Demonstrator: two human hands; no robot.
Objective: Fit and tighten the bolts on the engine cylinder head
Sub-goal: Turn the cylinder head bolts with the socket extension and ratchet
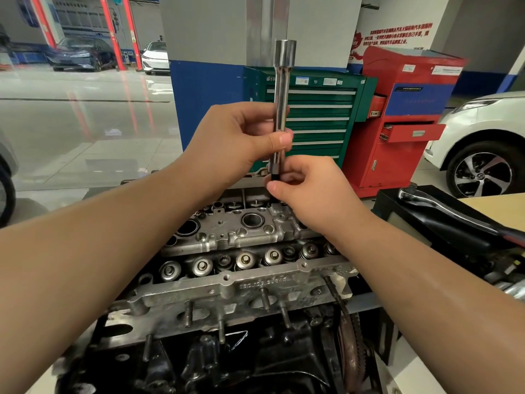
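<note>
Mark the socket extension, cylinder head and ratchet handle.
socket extension (281, 89): head view, mid shaft.
cylinder head (255, 285): head view, near cast rail.
ratchet handle (443, 211): head view, mid handle.

green tool chest (312, 115), red tool cart (403, 132) beside it, white car (483, 143) at right, blue pillar (204, 103)

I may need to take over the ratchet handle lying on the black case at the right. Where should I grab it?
Grip the ratchet handle by its long shaft, coming down from above. It lies flat on the black case, head toward the engine, so the top is exposed. Both the left hand and right hand are busy holding the socket extension.
</note>
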